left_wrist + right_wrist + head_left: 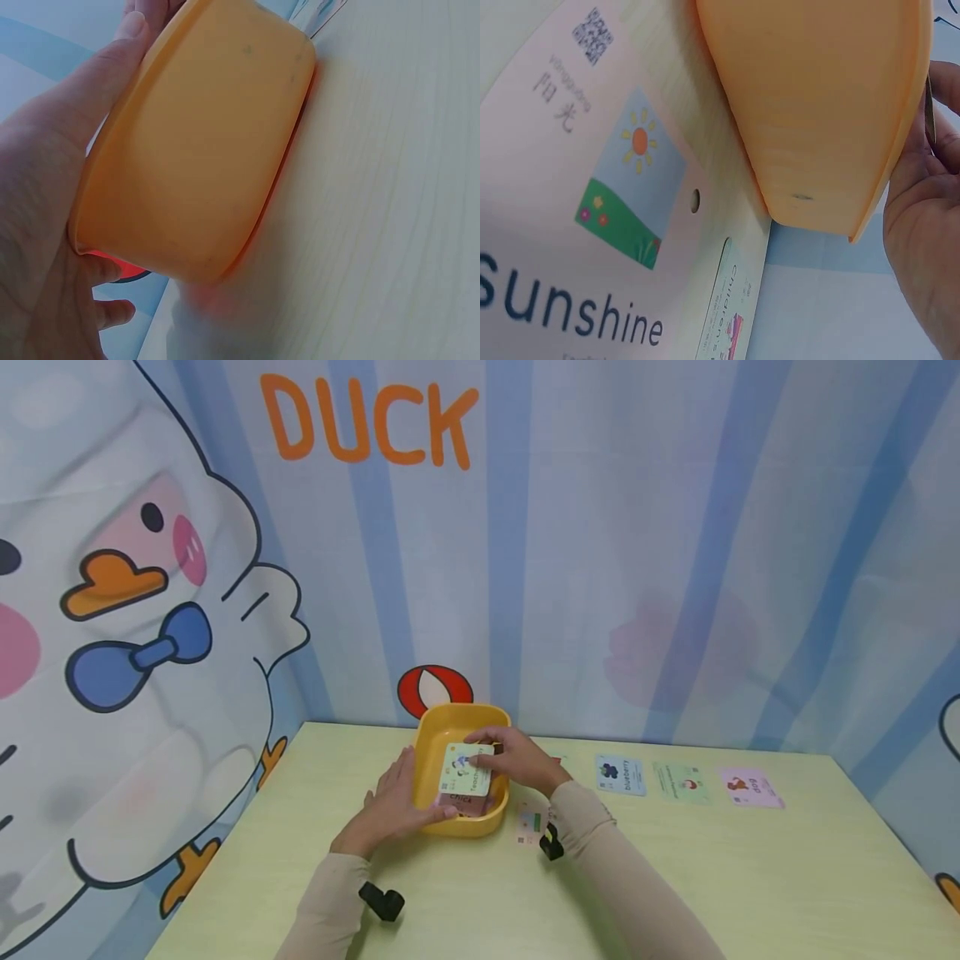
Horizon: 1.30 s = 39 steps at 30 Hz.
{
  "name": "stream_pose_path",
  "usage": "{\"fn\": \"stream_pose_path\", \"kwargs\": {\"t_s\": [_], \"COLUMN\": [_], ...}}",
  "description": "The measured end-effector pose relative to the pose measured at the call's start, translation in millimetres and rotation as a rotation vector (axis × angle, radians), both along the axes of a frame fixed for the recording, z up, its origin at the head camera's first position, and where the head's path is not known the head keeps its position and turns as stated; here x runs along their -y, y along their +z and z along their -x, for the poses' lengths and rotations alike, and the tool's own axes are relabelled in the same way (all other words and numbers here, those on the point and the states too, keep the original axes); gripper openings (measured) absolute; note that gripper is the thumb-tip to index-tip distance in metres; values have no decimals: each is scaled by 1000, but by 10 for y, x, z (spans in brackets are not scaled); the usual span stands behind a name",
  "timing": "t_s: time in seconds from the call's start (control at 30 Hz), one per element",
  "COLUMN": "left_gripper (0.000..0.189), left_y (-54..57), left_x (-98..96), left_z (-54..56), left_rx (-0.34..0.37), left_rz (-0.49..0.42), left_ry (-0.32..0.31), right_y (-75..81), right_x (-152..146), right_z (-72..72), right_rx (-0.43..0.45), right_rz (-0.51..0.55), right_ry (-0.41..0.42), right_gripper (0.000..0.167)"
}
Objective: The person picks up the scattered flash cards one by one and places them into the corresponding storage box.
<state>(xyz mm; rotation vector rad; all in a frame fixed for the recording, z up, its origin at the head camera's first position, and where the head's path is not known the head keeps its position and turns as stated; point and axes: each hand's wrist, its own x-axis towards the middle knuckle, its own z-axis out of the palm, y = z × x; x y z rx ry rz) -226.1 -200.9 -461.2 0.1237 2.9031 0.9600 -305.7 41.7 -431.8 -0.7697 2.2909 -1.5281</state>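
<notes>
Two bare hands work over a yellow bin [450, 722] on the pale table [750, 877], your left hand [397, 810] at its left side and your right hand [519, 760] above its right rim. Your left thumb lies across the near rim while the other left fingers reach down outside the wall, holding the bin between them. Your right thumb presses the face of a pale green "Teach…" card [455, 777], its last letters covered, with the right fingers pinching it at the top edge; the card hangs over the bin, between your two sets of fingers. Just below those right fingertips, a pinkish "chick" card [463, 803] sits inside the bin. Near your right wrist, on the table, lie a pink "sunshine" card [641, 202] and, farther from you, a green "Children's" card [724, 307], partly out of view. Well to the right of your right fingers, a blueberry card [621, 775], another pale green card [681, 782] too small to read, and a pink dog card [752, 787] form a row. Beyond your fingertips hangs a blue striped backdrop [585, 527], lettered "DUCK", with a large cartoon duck [187, 710] to the left.
</notes>
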Motion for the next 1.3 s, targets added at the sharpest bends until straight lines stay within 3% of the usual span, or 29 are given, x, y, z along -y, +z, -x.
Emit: {"fn": "stream_pose_path", "kwargs": {"t_s": [0.53, 1.3], "left_gripper": [130, 132], "left_y": [-12, 17], "left_x": [-9, -16], "left_z": [-13, -24], "left_rx": [5, 14], "left_rz": [-20, -21], "left_ry": [-5, 5], "right_y": [-42, -111], "right_x": [-32, -41], "right_z": [-25, 24], "right_rx": [-62, -66], "right_rz": [-16, -10], "right_ry": [31, 14], "right_gripper": [40, 33]}}
